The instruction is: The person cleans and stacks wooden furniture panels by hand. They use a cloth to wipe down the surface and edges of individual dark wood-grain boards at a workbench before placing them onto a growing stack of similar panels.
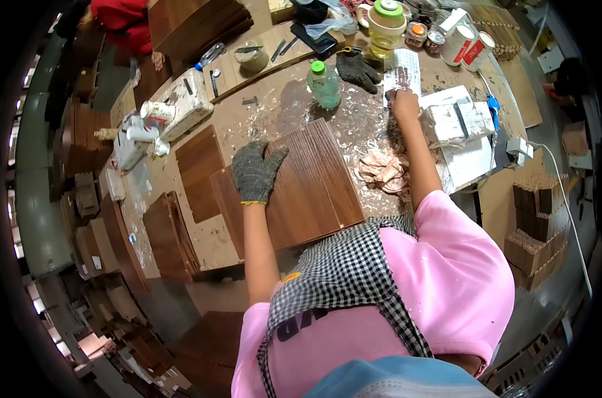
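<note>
My left hand [258,171], in a dark grey knit glove with a yellow cuff, lies flat on a brown wood-grain board [307,182] at the near side of the worktable. Its fingers point away from me, and the thumb is spread to the right. My right hand [404,105] is bare and reaches to a white printed sheet [407,63] at the far right. Its fingers are closed at the sheet's near edge; what they hold is too small to make out. A loose dark glove [358,70] lies left of the sheet. Below the right forearm is a crumpled pink rag [383,170].
A green-capped bottle [324,87] stands beyond the board. A yellow-green jug [386,33], small jars and white cans [459,45] crowd the far right. A stained white box [459,124] sits right of my forearm. More brown boards [167,235] lie left; another person's red clothing [123,25] shows far left.
</note>
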Demonstrator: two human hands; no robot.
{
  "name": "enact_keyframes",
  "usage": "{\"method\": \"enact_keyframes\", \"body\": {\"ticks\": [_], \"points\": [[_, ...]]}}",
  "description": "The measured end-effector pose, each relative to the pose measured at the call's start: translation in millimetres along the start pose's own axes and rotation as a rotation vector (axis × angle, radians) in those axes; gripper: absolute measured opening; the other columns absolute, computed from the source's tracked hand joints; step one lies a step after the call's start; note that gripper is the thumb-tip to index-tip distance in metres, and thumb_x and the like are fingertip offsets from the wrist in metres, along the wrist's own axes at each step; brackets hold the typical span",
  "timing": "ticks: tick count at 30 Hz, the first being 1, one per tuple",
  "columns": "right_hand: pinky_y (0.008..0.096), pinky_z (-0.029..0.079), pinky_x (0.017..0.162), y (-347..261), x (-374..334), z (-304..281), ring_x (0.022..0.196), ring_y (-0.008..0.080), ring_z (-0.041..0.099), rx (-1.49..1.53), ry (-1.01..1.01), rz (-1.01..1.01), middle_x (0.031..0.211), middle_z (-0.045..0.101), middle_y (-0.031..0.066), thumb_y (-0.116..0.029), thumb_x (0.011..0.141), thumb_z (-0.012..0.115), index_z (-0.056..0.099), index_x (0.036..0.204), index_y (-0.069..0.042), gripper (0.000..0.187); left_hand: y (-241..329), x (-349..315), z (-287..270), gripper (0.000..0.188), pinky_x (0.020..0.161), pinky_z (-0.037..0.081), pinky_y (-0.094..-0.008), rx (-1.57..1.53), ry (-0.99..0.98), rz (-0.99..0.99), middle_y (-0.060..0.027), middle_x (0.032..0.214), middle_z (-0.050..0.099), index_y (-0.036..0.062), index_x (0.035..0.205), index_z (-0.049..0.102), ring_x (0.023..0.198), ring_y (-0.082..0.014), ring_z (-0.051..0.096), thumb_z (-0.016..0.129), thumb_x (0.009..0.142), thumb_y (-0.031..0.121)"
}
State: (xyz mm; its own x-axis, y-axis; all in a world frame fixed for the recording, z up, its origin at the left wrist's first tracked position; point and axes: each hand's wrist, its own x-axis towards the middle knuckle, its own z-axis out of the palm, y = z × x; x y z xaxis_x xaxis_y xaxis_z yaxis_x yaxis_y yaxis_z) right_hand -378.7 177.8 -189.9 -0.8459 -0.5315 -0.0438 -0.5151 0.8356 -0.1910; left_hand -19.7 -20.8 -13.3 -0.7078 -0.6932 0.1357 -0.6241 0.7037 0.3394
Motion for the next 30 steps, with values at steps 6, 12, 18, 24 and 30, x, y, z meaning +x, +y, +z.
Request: {"method": "enact_keyframes", "body": {"ticks": [6, 12, 18, 24, 30], "points": [[0.0398, 0.058, 0.076, -7, -2, -21, 0.088, 0.0304, 0.068, 1.100, -0.216, 0.271, 0.101, 0.069, 0.0179, -0.026, 0.092, 0.069, 0.067, 0.108, 0.002, 0.033, 1, -3, 2, 0.055, 0.087, 0.050, -0.0464, 0.002, 0.014, -0.035, -0.0209, 0.094, 0.070, -0.0005, 0.099, 0.074, 0.091, -0.0372, 0.065, 0.076, 0.080, 0.051], [0.0338, 0.058, 0.082, -25, -37, -57, 0.093, 0.0245, 0.065, 2.197, -0.770, 0.458, 0.110, 0.063, 0.0176, -0.022, 0.094, 0.070, 0.056, 0.118, 0.004, 0.038, 10, 1, -4, 0.060, 0.095, 0.049, -0.0451, -0.021, -0.105, -0.098, -0.0232, 0.108, 0.071, -0.0041, 0.108, 0.073, 0.102, -0.0374, 0.066, 0.077, 0.081, 0.050], [0.0377, 0.055, 0.079, -18, -22, -35, 0.084, 0.0267, 0.067, 1.180, -0.120, 0.114, 0.087, 0.066, 0.0123, -0.020, 0.088, 0.073, 0.066, 0.118, 0.003, 0.038, 2, -1, 1, 0.056, 0.092, 0.049, -0.0460, -0.025, -0.040, -0.057, -0.0227, 0.103, 0.070, -0.0024, 0.104, 0.073, 0.098, -0.0381, 0.065, 0.075, 0.083, 0.049], [0.0442, 0.048, 0.089, -38, 4, -17, 0.103, 0.0368, 0.058, 0.326, 0.319, -0.191, 0.104, 0.062, 0.0182, -0.023, 0.074, 0.083, 0.068, 0.117, -0.005, 0.049, 3, 0, -5, 0.057, 0.093, 0.050, -0.0462, -0.019, -0.082, -0.097, -0.0241, 0.106, 0.070, -0.0041, 0.107, 0.072, 0.100, -0.0384, 0.065, 0.075, 0.084, 0.048], [0.0453, 0.050, 0.092, -119, 124, 4, 0.107, 0.0407, 0.060, 0.347, 0.249, -0.521, 0.115, 0.063, 0.0210, -0.029, 0.084, 0.077, 0.062, 0.122, -0.001, 0.049, -5, 0, 4, 0.053, 0.092, 0.048, -0.0458, -0.046, -0.058, -0.078, -0.0201, 0.101, 0.071, 0.0002, 0.100, 0.074, 0.097, -0.0369, 0.064, 0.075, 0.082, 0.050]]}}
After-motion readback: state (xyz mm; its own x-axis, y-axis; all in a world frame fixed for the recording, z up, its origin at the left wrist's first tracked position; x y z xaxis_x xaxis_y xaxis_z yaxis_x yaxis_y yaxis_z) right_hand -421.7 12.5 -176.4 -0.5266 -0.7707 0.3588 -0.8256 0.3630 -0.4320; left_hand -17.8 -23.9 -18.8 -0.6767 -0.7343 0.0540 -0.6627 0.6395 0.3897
